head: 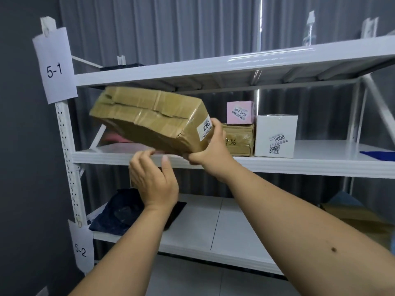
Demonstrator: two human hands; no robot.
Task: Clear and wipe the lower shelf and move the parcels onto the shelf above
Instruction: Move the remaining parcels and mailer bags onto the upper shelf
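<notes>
Grey corrugated wall behind a white metal rack (70,159), with paper tags reading 5-1 and 5-2 on the left post, was the whole setting.

Starting at the fingers: the right hand (210,150) was clamped on the near right corner of a taped brown cardboard box (147,118) labelled 1003, thumb up against the label end and the other fingers curled underneath. The left hand (152,178) was loose and not holding anything, with its fingertips (147,152) hooked up just under the box's lower edge, touching or nearly so. Looked to me like it was there to steady the bottom or get a second grip.

The box was tilted, far left end raised toward the underside of the top shelf (213,67), near end low over the front lip of the middle shelf (299,165). My guess is the tilt was for getting it through the gap between the two shelves, though I couldn't tell which way it was going.

Around it: a small brown carton (238,139) with a pink box (239,113) on top sat just right of the hand, then a white box (275,135) marked 3008, and a blue sheet (378,154) at the far right. Something pink lay behind the big box. On the shelf below (213,223), a dark plastic mailer bag (119,212) on the left and more packages at the right. Tight headroom up top and that carton stack beside the right hand were the obvious snags.
</notes>
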